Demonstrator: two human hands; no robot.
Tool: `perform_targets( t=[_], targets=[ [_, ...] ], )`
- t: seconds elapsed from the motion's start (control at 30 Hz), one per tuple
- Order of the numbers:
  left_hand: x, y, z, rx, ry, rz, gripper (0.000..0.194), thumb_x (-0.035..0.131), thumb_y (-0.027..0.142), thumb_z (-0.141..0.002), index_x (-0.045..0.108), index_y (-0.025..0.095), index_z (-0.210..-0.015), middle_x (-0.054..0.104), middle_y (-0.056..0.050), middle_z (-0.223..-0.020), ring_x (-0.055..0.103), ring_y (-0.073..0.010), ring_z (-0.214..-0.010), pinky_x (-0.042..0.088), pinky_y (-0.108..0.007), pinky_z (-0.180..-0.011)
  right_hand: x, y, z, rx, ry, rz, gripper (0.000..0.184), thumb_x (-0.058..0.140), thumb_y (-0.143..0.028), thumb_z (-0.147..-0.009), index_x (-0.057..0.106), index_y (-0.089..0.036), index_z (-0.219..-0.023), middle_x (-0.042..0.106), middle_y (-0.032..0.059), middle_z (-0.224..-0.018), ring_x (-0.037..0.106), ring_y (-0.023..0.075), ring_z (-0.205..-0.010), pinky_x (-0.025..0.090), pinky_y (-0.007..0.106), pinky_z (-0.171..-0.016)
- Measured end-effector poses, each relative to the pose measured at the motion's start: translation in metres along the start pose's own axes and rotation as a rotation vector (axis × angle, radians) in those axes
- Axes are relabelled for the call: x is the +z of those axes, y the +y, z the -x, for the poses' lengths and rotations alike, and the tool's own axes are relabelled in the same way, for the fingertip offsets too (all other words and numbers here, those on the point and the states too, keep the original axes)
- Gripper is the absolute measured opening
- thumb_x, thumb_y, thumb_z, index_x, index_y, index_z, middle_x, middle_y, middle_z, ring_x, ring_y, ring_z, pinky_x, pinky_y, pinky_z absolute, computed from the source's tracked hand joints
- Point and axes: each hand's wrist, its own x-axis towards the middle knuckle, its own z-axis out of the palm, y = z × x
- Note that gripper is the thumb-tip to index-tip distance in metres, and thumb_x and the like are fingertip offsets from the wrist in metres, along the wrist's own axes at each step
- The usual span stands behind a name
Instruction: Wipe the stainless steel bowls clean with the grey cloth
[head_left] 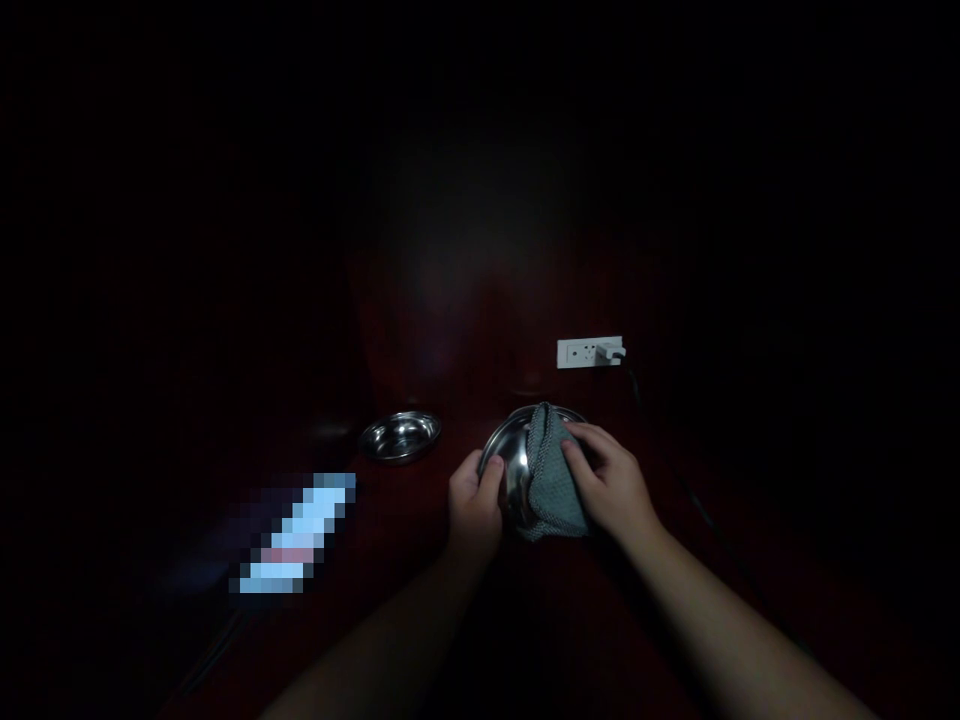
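Note:
Between my hands is a shiny round metal dish [516, 470], tilted up from the dark red surface. My left hand [478, 500] grips its left edge, thumb on the metal and fingers around the rim. A grey-green cloth [559, 485] drapes over the right part of the dish. My right hand [611, 480] is closed on this cloth, pressing it to the dish near the right rim. Part of the dish is hidden behind cloth and fingers. A second shallow metal dish [401, 437] rests on the surface to the left, apart from both hands.
A bright blurred-out screen [300, 540] lies at the left, with a cable [214, 650] near its lower end. At the back right is a white socket panel [574, 353] with a plug [611, 352]; a dark cord [697, 505] trails down from it. The surroundings are very dark.

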Motion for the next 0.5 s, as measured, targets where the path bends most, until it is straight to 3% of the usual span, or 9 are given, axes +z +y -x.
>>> perform_targets(
  t=[0.3,0.4,0.5],
  targets=[
    [-0.0037,0.0001,0.0001,0.039,-0.011,-0.057,0.023,0.054,0.037,-0.081,0.057,0.016,-0.074,0.055,0.001,-0.066,0.049,-0.0115,-0.059,0.039,-0.022,-0.054,-0.0047,0.0018,-0.0005,-0.022,-0.129,0.061,0.033,0.042,-0.022,-0.087,0.06,-0.02,-0.114,0.061,0.0076,-0.117,0.054,0.022,-0.111,0.04,0.04,-0.1],
    [-0.0025,0.0032,-0.0004,0.001,0.002,0.003,0.022,0.055,0.037,-0.08,0.057,0.016,-0.075,0.054,0.001,-0.064,0.05,-0.0116,-0.058,0.039,-0.022,-0.052,-0.001,0.0,0.0012,-0.018,-0.067,0.081,0.033,0.043,-0.023,-0.086,0.055,-0.02,-0.117,0.058,0.0088,-0.119,0.052,0.0229,-0.112,0.038,0.041,-0.1],
    [-0.0009,0.0073,0.0001,-0.016,0.03,0.057,0.023,0.056,0.038,-0.078,0.057,0.016,-0.075,0.054,0.001,-0.064,0.049,-0.0114,-0.057,0.039,-0.022,-0.053,0.0006,-0.0005,0.0012,0.068,0.07,0.072,0.024,0.047,-0.029,-0.085,0.054,-0.02,-0.107,0.06,0.0091,-0.108,0.056,0.0234,-0.102,0.043,0.04,-0.091]
  ],
)
